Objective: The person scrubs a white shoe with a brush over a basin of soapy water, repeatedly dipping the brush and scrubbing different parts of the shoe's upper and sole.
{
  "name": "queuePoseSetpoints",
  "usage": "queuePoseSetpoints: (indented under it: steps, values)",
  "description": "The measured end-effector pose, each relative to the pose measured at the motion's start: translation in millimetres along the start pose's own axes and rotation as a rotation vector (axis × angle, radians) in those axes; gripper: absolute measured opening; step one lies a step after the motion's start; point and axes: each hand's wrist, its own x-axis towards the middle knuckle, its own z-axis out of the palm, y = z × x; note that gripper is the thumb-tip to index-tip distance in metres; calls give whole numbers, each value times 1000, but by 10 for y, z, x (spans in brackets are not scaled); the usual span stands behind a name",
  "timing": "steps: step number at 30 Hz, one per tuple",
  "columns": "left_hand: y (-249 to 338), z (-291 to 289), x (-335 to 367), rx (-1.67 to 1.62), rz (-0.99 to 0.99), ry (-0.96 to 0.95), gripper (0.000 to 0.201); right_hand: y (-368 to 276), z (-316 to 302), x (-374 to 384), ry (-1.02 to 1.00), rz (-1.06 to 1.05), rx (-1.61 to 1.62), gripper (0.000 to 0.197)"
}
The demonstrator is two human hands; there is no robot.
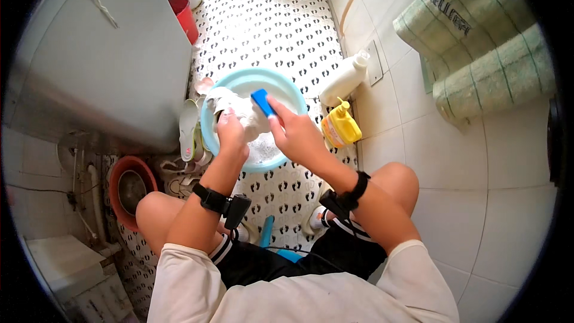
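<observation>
A light-blue basin (286, 79) stands on the floor in front of me with sudsy water (263, 148) inside. Over its left half my left hand (231, 131) is closed on a white, rumpled item (239, 107) that looks like a shoe; my fingers hide part of it. My right hand (297, 133) grips a blue brush (262, 101) from the right, its head up against the item's right side. The brush's bristles do not show.
Beside the basin at right stand a white bottle (342, 82) and a yellow pump bottle (341, 125). Shoes (188, 128) lie at its left, near a reddish-brown bucket (113, 188). A red bin (184, 19) is farther back. Green towels (493, 78) hang on the right wall.
</observation>
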Motion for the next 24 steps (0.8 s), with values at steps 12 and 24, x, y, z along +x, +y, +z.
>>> queuePoseSetpoints:
  steps: [12, 24]
  values:
    - [105, 71, -201, 191, 17, -134, 36, 138, -82, 179, -23, 13, 140, 44]
    - [58, 12, -220, 285, 217, -198, 31, 98, 54, 51, -87, 170, 160, 47]
